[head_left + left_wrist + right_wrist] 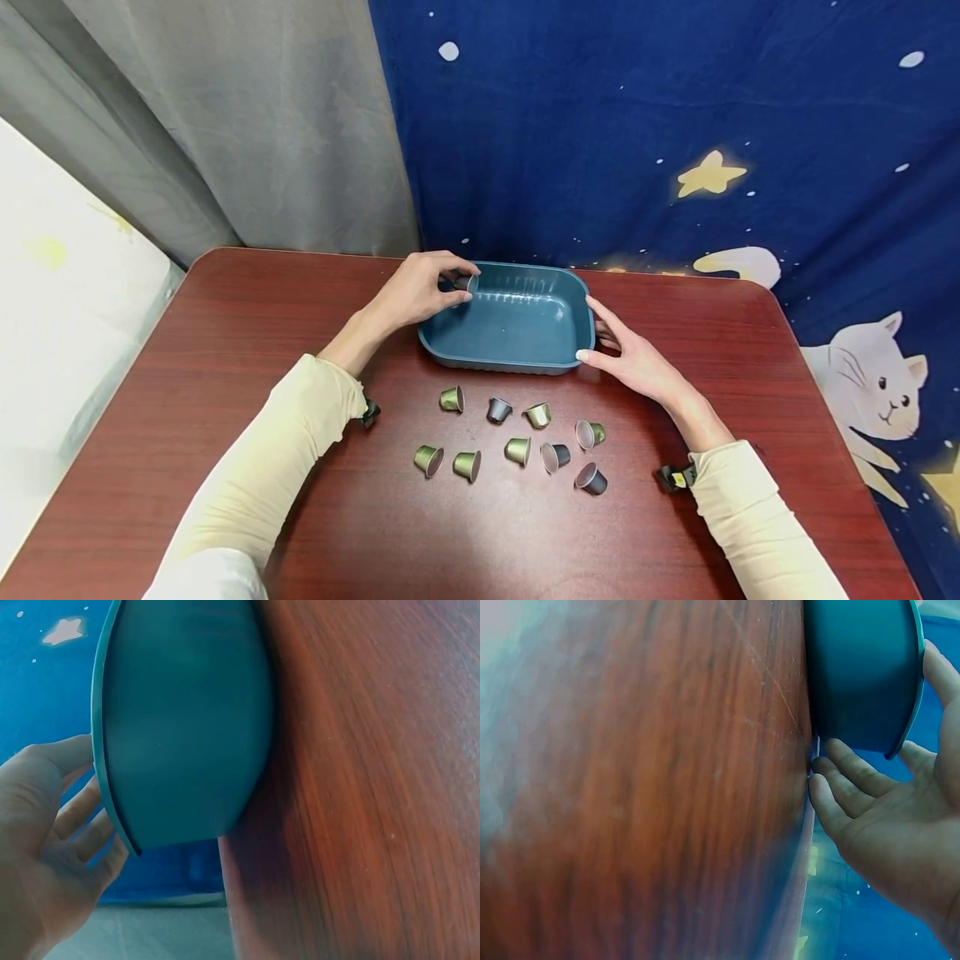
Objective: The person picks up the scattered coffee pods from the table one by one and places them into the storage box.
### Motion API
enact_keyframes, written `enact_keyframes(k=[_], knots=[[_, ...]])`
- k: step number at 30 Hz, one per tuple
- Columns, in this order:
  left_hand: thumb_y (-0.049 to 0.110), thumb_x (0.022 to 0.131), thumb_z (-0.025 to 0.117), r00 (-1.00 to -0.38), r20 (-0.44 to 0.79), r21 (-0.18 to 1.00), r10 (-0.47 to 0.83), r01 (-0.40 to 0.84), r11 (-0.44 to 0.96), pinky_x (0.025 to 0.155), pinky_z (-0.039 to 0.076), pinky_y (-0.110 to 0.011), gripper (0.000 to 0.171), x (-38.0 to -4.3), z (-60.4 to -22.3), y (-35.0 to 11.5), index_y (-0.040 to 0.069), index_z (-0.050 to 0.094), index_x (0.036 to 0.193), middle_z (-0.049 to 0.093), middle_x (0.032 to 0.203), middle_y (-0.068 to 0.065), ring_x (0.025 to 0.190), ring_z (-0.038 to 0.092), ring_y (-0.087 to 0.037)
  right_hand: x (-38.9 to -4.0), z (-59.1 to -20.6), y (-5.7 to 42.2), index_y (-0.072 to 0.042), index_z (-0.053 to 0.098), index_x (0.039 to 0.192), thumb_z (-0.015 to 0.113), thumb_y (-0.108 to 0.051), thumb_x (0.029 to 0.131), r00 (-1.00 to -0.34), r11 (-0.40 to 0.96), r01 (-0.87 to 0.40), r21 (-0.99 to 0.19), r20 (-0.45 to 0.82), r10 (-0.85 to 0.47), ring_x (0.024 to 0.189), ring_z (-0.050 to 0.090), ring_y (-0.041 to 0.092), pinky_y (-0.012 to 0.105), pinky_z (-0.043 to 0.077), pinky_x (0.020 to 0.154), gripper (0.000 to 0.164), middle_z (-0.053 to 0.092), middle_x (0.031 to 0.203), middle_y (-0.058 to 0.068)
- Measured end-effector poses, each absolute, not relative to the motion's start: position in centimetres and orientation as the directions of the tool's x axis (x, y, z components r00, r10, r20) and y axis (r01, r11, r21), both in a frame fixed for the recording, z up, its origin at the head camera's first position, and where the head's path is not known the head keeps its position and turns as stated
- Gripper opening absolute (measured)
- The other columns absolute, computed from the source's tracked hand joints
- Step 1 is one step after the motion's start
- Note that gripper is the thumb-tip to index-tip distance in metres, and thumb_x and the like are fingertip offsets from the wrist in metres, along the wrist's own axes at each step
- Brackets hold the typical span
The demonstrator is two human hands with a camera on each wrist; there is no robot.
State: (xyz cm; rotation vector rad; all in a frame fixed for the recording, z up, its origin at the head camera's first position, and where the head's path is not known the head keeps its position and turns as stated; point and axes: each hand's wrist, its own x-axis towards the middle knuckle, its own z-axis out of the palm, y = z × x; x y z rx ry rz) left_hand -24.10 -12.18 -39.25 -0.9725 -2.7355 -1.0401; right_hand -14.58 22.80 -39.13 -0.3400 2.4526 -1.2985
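Observation:
A blue-green rectangular plastic basin (pixel 510 329) stands near the table's back edge. Over its left end, my left hand (pixel 420 287) pinches a dark coffee capsule (pixel 468 283) between thumb and fingers. In the left wrist view the basin's wall hides that capsule from sight. At the basin's right end, my right hand (pixel 633 358) rests against the rim with thumb and forefinger spread and fairly straight. The right wrist view has its other fingers (pixel 862 776) extended beside the wall. Several green capsules (pixel 517 451) and dark capsules (pixel 499 410) lie scattered in front of the basin.
The reddish-brown wooden table (pixel 360 517) has rounded back corners. Behind it hang a grey curtain (pixel 300 125) and a blue curtain (pixel 562 125) with stars and a cat. Dark straps (pixel 678 477) sit at both wrists.

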Motion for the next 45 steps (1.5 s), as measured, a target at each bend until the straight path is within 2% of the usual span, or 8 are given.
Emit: enact_keyframes(k=[7,14,20,26,39,45], knots=[[0.017,0.084,0.081,-0.79,0.281,0.522,0.546,0.603,0.604,0.083,0.05,-0.033,0.032,-24.1,-39.3,-11.9,0.011,0.074,0.115,0.069,0.108,-0.001,0.093,0.063,-0.014,-14.7,-39.3,22.8,-0.022,0.017,0.161,0.068,-0.029,0.096,-0.913,0.551,-0.052,-0.833,-0.184,-0.365,0.14,0.038,0.035,0.052,0.031,0.112,0.082,0.04,0.152,0.019],[0.019,0.084,0.081,-0.781,0.257,0.444,0.569,0.618,0.648,0.091,0.048,-0.036,0.032,-24.1,-39.5,-11.6,0.011,0.074,0.114,0.068,0.107,-0.002,0.098,0.061,-0.019,-14.8,-39.5,22.9,-0.021,0.017,0.161,0.068,-0.029,0.096,-0.912,0.554,-0.055,-0.831,-0.184,-0.366,0.139,0.039,0.034,0.052,0.031,0.112,0.083,0.04,0.151,0.019],[0.018,0.082,0.083,-0.753,0.284,0.378,0.593,0.657,0.652,0.089,0.05,-0.035,0.032,-24.2,-39.8,-11.3,0.01,0.074,0.112,0.07,0.106,-0.003,0.098,0.064,-0.019,-14.7,-39.5,22.9,-0.02,0.017,0.161,0.068,-0.028,0.096,-0.912,0.548,-0.055,-0.835,-0.181,-0.367,0.139,0.039,0.034,0.053,0.031,0.112,0.082,0.04,0.151,0.019],[0.02,0.082,0.083,-0.733,0.32,0.297,0.6,0.679,0.672,0.09,0.045,-0.041,0.032,-24.3,-40.1,-11.3,0.013,0.075,0.112,0.072,0.108,-0.001,0.103,0.066,-0.019,-14.8,-39.6,23.0,-0.021,0.017,0.161,0.068,-0.027,0.096,-0.912,0.548,-0.054,-0.835,-0.183,-0.368,0.139,0.04,0.034,0.053,0.031,0.112,0.082,0.04,0.151,0.019],[0.023,0.082,0.083,-0.766,0.289,0.308,0.574,0.642,0.702,0.088,0.044,-0.04,0.032,-24.3,-41.0,-11.4,0.015,0.075,0.112,0.072,0.111,0.0,0.103,0.066,-0.016,-14.6,-39.5,22.9,-0.02,0.017,0.161,0.067,-0.026,0.097,-0.911,0.544,-0.056,-0.837,-0.18,-0.371,0.139,0.039,0.035,0.053,0.031,0.112,0.082,0.04,0.151,0.019],[0.022,0.081,0.083,-0.762,0.294,0.31,0.576,0.647,0.697,0.087,0.045,-0.04,0.033,-24.4,-41.2,-11.5,0.015,0.075,0.112,0.072,0.11,0.0,0.102,0.066,-0.016,-15.2,-40.9,23.4,-0.023,0.017,0.161,0.068,-0.026,0.096,-0.914,0.535,-0.069,-0.842,-0.162,-0.373,0.139,0.039,0.035,0.054,0.03,0.112,0.083,0.04,0.151,0.019]])
